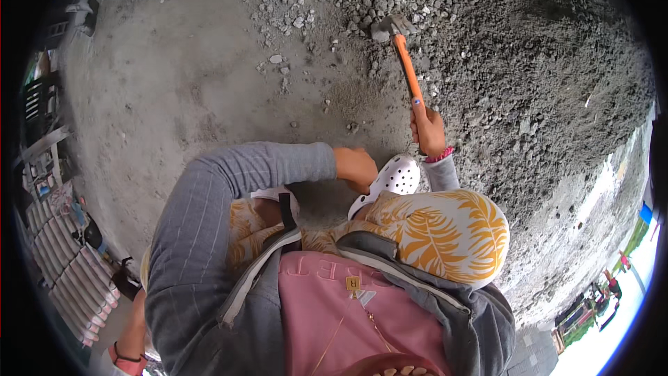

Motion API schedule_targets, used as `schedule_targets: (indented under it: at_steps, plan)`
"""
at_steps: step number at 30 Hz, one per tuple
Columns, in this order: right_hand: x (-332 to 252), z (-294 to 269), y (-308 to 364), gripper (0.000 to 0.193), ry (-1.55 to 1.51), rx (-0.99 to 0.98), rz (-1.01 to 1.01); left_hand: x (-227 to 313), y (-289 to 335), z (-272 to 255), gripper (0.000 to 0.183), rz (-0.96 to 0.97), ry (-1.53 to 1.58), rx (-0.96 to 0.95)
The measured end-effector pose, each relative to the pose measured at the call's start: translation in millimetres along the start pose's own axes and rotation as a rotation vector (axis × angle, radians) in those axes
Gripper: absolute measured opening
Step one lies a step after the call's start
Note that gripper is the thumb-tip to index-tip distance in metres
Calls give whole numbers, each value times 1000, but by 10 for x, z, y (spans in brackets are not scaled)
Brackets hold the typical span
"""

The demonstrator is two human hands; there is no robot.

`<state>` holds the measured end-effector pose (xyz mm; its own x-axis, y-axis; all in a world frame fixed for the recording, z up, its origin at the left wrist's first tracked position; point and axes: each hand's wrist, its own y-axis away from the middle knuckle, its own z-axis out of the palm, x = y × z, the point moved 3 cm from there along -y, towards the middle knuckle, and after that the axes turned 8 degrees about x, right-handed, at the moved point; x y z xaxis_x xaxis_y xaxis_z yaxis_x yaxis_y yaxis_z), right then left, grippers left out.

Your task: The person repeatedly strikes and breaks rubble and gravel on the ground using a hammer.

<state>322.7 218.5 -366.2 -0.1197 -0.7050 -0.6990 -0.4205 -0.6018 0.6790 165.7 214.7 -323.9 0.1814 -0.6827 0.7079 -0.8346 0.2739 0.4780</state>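
Note:
My right hand [428, 132] is wrapped round the lower end of an orange-handled hammer [408, 66], with the thumb laid along the handle. The hammer's grey metal head [399, 25] is down among grey stones [362, 21] at the edge of a gravel heap. My left hand [356, 169] hangs in front of my knees, right beside a white clog [399, 175] with holes in its top. The fingers of that hand are turned down and mostly hidden. Whether it touches the clog or holds anything, I cannot tell.
Grey gravel and sand [536, 69] spread over the right side. Loose stones [276, 59] lie on the concrete floor [160, 97]. Stacked pale sacks [66, 257] stand far left, near another person's arm [130, 334]. People [614, 285] are small in the distance at right.

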Motion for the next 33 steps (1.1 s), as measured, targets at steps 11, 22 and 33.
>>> schedule_targets:
  at_steps: [11, 22, 33]
  plan:
    - [-1381, 43, 408, 50, -439, -191, -857, -231, 205, -651, 38, -107, 621, 795]
    - [-375, -41, 129, 41, 481, -49, -413, -102, 75, -367, 35, -170, 383, 428]
    - [-967, -29, 256, 43, -256, -60, -963, -52, -18, -556, 34, -118, 188, 601]
